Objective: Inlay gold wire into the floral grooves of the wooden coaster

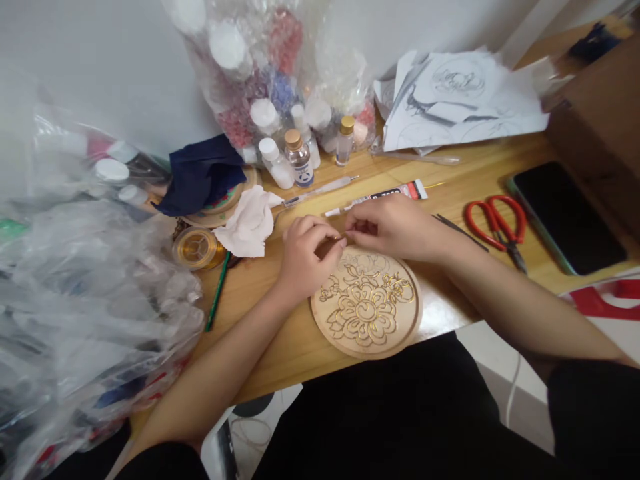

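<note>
A round wooden plaque (327, 337) lies at the table's front edge, bearing a flower design outlined in gold wire. At its upper part some pencil-like lines show without gold. My left hand (307, 257) is over the plaque's upper left rim, thumb and fingers pinched together. Just right of it, my right hand (387, 227) is also closed in a pinch above the plaque's top. The fingertips of both hands nearly meet; whatever is between them is too small to make out. Behind my right hand lies a glue tube (417, 190), partly covered by it.
Red-handled pliers (500, 230), dark tweezers (463, 233) and a phone (570, 217) lie right. A gold wire spool (197, 248), crumpled tissue (250, 220) and green pencil (219, 291) lie left. Behind stand small bottles (300, 160), plastic bags (310, 40) and paper sketches (465, 100).
</note>
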Action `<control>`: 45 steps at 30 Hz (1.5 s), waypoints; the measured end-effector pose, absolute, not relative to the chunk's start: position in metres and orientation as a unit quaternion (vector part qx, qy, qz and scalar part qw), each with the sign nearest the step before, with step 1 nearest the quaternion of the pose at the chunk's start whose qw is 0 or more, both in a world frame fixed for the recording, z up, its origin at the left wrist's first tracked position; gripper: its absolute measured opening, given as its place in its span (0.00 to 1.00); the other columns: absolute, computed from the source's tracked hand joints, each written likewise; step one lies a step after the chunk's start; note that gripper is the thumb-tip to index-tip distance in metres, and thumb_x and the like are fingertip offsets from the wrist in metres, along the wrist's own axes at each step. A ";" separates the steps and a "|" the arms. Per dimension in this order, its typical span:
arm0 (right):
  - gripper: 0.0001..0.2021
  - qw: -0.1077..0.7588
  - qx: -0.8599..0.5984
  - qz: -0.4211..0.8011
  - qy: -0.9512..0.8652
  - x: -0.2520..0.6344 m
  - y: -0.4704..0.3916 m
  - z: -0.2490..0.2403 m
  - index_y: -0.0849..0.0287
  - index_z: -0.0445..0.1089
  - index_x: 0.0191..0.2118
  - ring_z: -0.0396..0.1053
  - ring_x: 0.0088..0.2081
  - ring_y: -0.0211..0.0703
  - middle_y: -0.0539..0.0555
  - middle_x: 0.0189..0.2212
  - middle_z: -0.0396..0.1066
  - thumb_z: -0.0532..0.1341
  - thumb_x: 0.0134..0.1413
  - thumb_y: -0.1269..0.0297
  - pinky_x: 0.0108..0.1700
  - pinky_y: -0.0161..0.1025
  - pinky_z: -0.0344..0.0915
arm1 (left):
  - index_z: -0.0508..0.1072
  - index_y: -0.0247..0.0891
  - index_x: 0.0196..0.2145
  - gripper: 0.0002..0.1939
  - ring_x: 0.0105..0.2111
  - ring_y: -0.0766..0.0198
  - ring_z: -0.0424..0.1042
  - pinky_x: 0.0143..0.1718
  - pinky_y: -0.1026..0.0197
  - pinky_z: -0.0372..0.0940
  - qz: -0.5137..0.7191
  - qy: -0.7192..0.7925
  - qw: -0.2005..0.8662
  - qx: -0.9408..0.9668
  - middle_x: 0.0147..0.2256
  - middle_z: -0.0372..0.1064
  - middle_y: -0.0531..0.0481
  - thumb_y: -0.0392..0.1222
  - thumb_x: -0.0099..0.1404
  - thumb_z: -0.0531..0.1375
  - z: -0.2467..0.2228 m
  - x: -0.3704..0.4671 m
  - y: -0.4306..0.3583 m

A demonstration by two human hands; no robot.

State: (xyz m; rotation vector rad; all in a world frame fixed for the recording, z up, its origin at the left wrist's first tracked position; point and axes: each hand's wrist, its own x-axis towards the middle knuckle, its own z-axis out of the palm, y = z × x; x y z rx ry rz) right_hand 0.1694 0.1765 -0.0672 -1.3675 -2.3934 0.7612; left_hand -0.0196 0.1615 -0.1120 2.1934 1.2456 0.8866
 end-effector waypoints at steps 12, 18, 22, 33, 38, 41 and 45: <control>0.05 0.131 -0.482 0.259 -0.827 0.170 0.177 -0.067 0.61 0.73 0.31 0.62 0.25 0.34 0.50 0.23 0.71 0.60 0.53 0.68 0.31 0.34 0.52 | 0.71 0.41 0.31 0.06 0.40 0.59 0.70 0.43 0.53 0.62 0.328 0.458 0.236 0.792 0.35 0.72 0.50 0.38 0.66 0.57 -0.113 -0.019 0.161; 0.07 0.066 -0.552 0.198 -0.807 0.174 0.180 -0.068 0.60 0.75 0.32 0.65 0.29 0.40 0.55 0.28 0.75 0.58 0.53 0.68 0.31 0.36 0.50 | 0.70 0.40 0.41 0.07 0.39 0.60 0.70 0.44 0.53 0.63 0.356 0.465 0.249 0.771 0.36 0.72 0.50 0.35 0.65 0.56 -0.113 -0.018 0.161; 0.07 0.104 -0.575 0.214 -0.783 0.180 0.184 -0.064 0.60 0.75 0.32 0.67 0.28 0.40 0.54 0.28 0.76 0.59 0.52 0.67 0.31 0.36 0.54 | 0.70 0.40 0.38 0.08 0.40 0.59 0.71 0.44 0.53 0.64 0.346 0.465 0.239 0.780 0.35 0.72 0.50 0.31 0.62 0.56 -0.114 -0.019 0.162; 0.10 0.186 -0.741 0.091 -0.639 0.241 0.215 -0.064 0.59 0.77 0.34 0.72 0.32 0.46 0.56 0.30 0.77 0.59 0.48 0.67 0.33 0.39 0.61 | 0.70 0.41 0.36 0.07 0.39 0.58 0.72 0.42 0.53 0.65 0.347 0.461 0.217 0.787 0.35 0.73 0.50 0.32 0.63 0.56 -0.113 -0.020 0.160; 0.11 0.154 -0.743 0.110 -0.642 0.240 0.219 -0.073 0.60 0.78 0.35 0.73 0.32 0.47 0.56 0.30 0.78 0.58 0.48 0.68 0.33 0.39 0.62 | 0.70 0.41 0.36 0.07 0.40 0.58 0.72 0.43 0.52 0.65 0.342 0.463 0.221 0.787 0.35 0.73 0.50 0.32 0.63 0.55 -0.112 -0.021 0.161; 0.12 0.139 -0.745 0.111 -0.643 0.238 0.219 -0.074 0.60 0.78 0.37 0.73 0.34 0.50 0.57 0.32 0.78 0.59 0.48 0.67 0.33 0.40 0.61 | 0.70 0.41 0.36 0.06 0.40 0.57 0.72 0.42 0.52 0.65 0.339 0.466 0.223 0.787 0.35 0.73 0.50 0.32 0.63 0.56 -0.113 -0.021 0.161; 0.10 0.133 -0.742 0.111 -0.648 0.237 0.217 -0.072 0.60 0.77 0.35 0.72 0.34 0.50 0.58 0.33 0.78 0.59 0.49 0.65 0.33 0.40 0.60 | 0.70 0.41 0.35 0.06 0.40 0.58 0.72 0.42 0.53 0.64 0.335 0.468 0.226 0.786 0.35 0.73 0.50 0.32 0.63 0.55 -0.112 -0.020 0.160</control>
